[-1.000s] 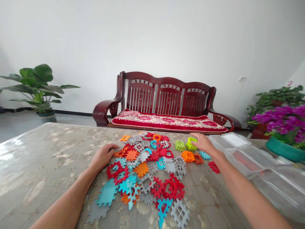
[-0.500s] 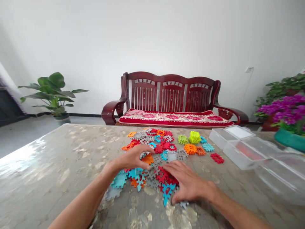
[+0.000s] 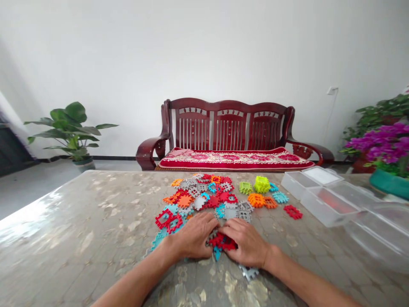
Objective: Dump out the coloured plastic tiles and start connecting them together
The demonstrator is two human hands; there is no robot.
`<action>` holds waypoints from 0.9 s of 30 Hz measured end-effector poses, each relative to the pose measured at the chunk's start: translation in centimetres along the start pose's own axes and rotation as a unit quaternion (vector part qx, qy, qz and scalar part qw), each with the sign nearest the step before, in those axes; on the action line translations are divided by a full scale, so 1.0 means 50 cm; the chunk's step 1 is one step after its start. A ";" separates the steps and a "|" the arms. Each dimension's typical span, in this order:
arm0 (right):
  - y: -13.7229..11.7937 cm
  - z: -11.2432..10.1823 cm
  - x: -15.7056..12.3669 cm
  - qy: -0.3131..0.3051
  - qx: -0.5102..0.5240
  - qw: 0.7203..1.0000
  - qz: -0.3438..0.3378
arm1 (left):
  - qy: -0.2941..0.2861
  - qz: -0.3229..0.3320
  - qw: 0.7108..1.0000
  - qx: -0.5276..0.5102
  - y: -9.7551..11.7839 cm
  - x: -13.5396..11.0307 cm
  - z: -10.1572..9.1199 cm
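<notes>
A pile of interlocking plastic tiles in red, grey, orange and blue lies before me, with a red tile (image 3: 220,197) in its middle. My left hand (image 3: 198,236) curls over the near part of the pile, thumb down by the tabletop, hiding the tiles under it. Facing it, my right hand (image 3: 245,241) has fingers and thumb bent round several red tiles (image 3: 225,241). The fingertips of both hands almost meet above this cluster. A blue tile (image 3: 217,254) pokes out below, and a grey tile (image 3: 249,272) lies beneath my right wrist.
Right of the pile are stacked yellow-green tiles (image 3: 262,184), orange tiles (image 3: 256,200), blue tiles (image 3: 280,197) and a lone red tile (image 3: 292,212). A clear plastic box (image 3: 329,209) with compartments stands farther right, near a flower pot (image 3: 388,186). A wooden bench (image 3: 228,104) stands beyond the table (image 3: 105,221).
My left hand has moved right and nearer to me, closing in on my right hand. Red and orange tiles on the pile's left now show. My right hand has curled in round the red tiles.
</notes>
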State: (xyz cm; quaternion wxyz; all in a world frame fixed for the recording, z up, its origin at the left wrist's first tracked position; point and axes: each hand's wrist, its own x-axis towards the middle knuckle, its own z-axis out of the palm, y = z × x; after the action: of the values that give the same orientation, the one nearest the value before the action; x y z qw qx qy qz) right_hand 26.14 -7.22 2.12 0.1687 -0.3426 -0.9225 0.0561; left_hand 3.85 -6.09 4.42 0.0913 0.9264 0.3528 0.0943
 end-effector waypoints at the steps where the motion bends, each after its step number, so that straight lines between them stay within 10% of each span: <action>1: 0.002 0.001 0.001 0.006 0.006 1.000 0.002 | 0.006 -0.004 1.000 -0.003 -0.002 0.000 0.003; 12: 0.016 -0.040 0.103 0.084 0.169 0.975 0.116 | 0.103 -0.073 0.986 -0.112 -0.057 0.038 -0.035; 19: 0.082 -0.033 0.121 0.129 0.159 0.960 0.192 | 0.192 -0.167 0.967 -0.001 -0.130 0.029 -0.068; 22: 0.094 -0.007 0.076 0.140 0.042 0.971 0.190 | 0.191 -0.117 0.974 0.019 -0.083 0.000 -0.052; 27: 0.074 0.043 0.052 0.076 -0.016 0.965 0.252 | 0.025 0.021 0.998 -0.049 0.052 -0.018 0.009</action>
State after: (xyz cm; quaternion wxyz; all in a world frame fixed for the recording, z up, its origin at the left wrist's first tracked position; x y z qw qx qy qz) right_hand 25.80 -2.69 0.01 0.2132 -0.5699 -0.7916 0.0557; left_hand 4.95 -8.67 4.48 0.1253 0.9255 0.3303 0.1368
